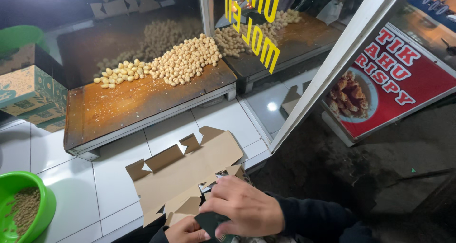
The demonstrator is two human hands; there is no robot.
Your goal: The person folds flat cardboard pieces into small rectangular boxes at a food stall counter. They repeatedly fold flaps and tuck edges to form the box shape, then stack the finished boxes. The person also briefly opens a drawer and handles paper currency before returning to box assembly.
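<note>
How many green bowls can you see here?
2. One green bowl sits at the bottom left on the white tiled counter, holding small brownish bits. A second green bowl shows at the upper left, behind the stacked boxes. Others may be hidden out of view.

Probably street-food stall: fried snack heap (pixel 183 62), glass case (pixel 247 29).

Flat brown carton (pixel 185 174) on tiles; red sign (pixel 394 81) (right); stacked boxes (pixel 31 93) left.

White tiled counter (pixel 118 176), glass window (pixel 304 29)
</note>
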